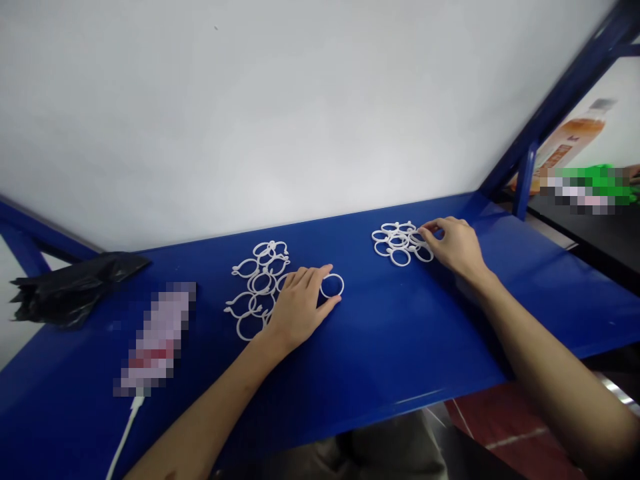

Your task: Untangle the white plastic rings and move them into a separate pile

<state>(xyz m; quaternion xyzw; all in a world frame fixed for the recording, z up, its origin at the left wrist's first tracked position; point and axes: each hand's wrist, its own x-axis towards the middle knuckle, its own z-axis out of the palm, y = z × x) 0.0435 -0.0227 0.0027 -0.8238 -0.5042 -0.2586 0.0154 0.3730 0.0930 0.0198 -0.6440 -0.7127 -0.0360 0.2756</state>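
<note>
White plastic rings, several with small knobbed ends, lie in two groups on a blue metal shelf (pixel 380 347). Over the right edge of the left group (pixel 253 283) is my left hand (pixel 300 307), its thumb and fingers curved around a single white ring (pixel 343 287) and touching it. My right hand (pixel 455 243) is at the right side of the smaller group (pixel 400 257). Its thumb and forefinger are pinched at a white ring on that group's edge, mostly hidden by the fingertips. My left hand covers part of the left group.
At left are a black plastic bag (pixel 80 283) and a blurred-out object (pixel 163 333) with a white cable (pixel 123 437). A pale wall (pixel 300 113) rises behind the shelf. Beyond the right blue post stands an orange drink bottle (pixel 570 143) on a dark surface.
</note>
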